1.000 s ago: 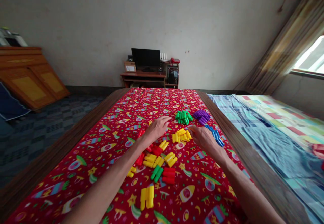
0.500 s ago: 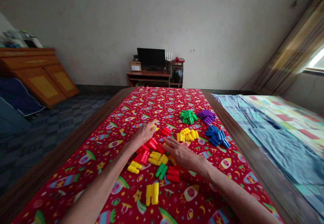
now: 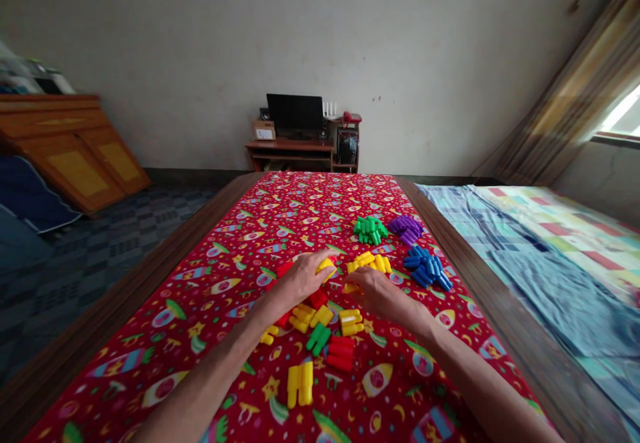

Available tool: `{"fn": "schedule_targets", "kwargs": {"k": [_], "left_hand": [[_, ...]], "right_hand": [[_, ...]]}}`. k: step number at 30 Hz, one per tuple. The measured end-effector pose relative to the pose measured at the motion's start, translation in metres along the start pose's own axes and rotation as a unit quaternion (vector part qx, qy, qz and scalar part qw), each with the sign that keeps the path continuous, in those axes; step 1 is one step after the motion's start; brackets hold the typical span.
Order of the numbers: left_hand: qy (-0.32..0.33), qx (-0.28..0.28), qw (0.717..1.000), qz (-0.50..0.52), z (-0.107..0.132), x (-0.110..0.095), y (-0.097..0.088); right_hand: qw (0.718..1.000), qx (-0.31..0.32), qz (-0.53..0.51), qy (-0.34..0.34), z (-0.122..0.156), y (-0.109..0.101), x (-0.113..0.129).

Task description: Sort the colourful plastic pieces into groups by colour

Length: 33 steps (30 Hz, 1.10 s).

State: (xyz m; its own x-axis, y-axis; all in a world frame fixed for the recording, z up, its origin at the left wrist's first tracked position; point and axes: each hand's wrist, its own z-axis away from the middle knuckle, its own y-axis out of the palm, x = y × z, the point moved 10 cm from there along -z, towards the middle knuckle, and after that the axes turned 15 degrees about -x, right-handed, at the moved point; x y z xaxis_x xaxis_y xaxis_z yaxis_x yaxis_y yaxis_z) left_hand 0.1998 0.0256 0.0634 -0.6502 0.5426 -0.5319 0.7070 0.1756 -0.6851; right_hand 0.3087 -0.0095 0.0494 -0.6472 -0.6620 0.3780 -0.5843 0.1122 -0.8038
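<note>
My left hand [image 3: 304, 276] is closed around a yellow plastic block [image 3: 326, 265] above a mixed heap of red, yellow and green blocks [image 3: 320, 326]. My right hand [image 3: 376, 292] is curled beside it, pinching another yellow block [image 3: 351, 288] at its fingertips, just in front of the sorted yellow pile [image 3: 371, 263]. Sorted piles of green blocks [image 3: 370, 229], purple blocks [image 3: 406, 228] and blue blocks [image 3: 427, 269] lie farther back on the right. All rest on a red rocket-print cloth [image 3: 220, 283] covering a wooden table.
A joined pair of yellow blocks [image 3: 300, 384] lies nearest me. The table's wooden edge [image 3: 480, 256] borders a bed with a patterned sheet [image 3: 550, 249] on the right. A desk with a monitor [image 3: 295, 119] stands at the far wall; a wooden cabinet [image 3: 70, 149] sits left.
Both hands have come together near the yellow pile. My left hand moved right and picked up a yellow block; my right hand lifted off the mixed heap with a yellow block.
</note>
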Motion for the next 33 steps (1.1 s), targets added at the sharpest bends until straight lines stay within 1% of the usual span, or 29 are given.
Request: {"fn": "schedule_targets", "kwargs": {"k": [1,3,5,6,8,10,11,12,14,16,17,19,21,24,26,29,30,31,33], "left_hand": [[0.001,0.003,1.0,0.003,0.001,-0.005,0.003],[-0.005,0.016,1.0,0.008,0.004,-0.012,0.011],[-0.018,0.03,0.999,0.018,0.007,-0.014,0.02],[-0.026,0.032,0.999,0.024,0.008,-0.014,0.024],[-0.043,0.032,0.998,0.043,0.012,-0.014,0.033],[-0.051,0.029,0.996,0.073,0.015,-0.015,0.043],[-0.048,0.026,0.995,0.088,0.016,-0.016,0.048],[-0.042,0.022,0.994,0.102,0.017,-0.018,0.053],[-0.034,0.007,0.993,0.115,0.016,-0.019,0.06],[-0.046,-0.007,0.993,0.105,0.016,-0.015,0.065],[-0.055,-0.012,0.994,0.095,0.015,-0.013,0.065],[-0.066,-0.015,0.995,0.078,0.015,-0.011,0.062],[-0.051,-0.011,0.996,0.069,0.013,-0.015,0.053],[0.007,-0.018,1.0,0.017,0.008,-0.024,0.028],[0.04,-0.02,0.998,-0.037,0.004,-0.02,0.011],[0.056,-0.006,0.995,-0.082,0.002,0.002,-0.002],[0.052,-0.007,0.995,-0.09,0.002,0.012,-0.005],[0.044,-0.01,0.994,-0.095,0.002,0.023,-0.007],[0.017,-0.011,0.995,-0.098,0.003,0.043,-0.007]], "right_hand": [[1.0,-0.003,0.008,0.013,-0.001,-0.007,-0.009],[0.999,0.009,0.017,0.037,-0.001,-0.017,-0.025],[0.998,0.021,0.033,0.052,-0.001,-0.025,-0.038],[0.997,0.014,0.05,0.059,-0.001,-0.032,-0.042],[0.993,-0.023,0.09,0.069,-0.003,-0.047,-0.044],[0.99,-0.07,0.105,0.068,-0.005,-0.062,-0.036],[0.989,-0.089,0.096,0.063,-0.006,-0.067,-0.03],[0.991,-0.097,0.076,0.051,-0.006,-0.069,-0.022],[0.996,-0.077,0.025,0.021,-0.007,-0.062,-0.007],[1.0,-0.02,-0.002,0.007,-0.005,-0.046,0.001],[1.0,0.012,0.0,0.011,-0.003,-0.037,0.001],[0.997,0.06,0.023,0.038,0.001,-0.024,-0.007],[0.994,0.082,0.042,0.06,0.005,-0.02,-0.014],[0.996,0.067,0.023,0.061,0.004,-0.026,-0.019],[0.997,0.024,-0.004,0.069,0.001,-0.037,-0.027],[0.991,-0.078,-0.005,0.105,-0.004,-0.058,-0.051],[0.988,-0.101,0.004,0.117,-0.005,-0.062,-0.061],[0.986,-0.107,0.014,0.128,-0.004,-0.063,-0.069],[0.984,-0.086,0.034,0.15,-0.002,-0.059,-0.084]]}}
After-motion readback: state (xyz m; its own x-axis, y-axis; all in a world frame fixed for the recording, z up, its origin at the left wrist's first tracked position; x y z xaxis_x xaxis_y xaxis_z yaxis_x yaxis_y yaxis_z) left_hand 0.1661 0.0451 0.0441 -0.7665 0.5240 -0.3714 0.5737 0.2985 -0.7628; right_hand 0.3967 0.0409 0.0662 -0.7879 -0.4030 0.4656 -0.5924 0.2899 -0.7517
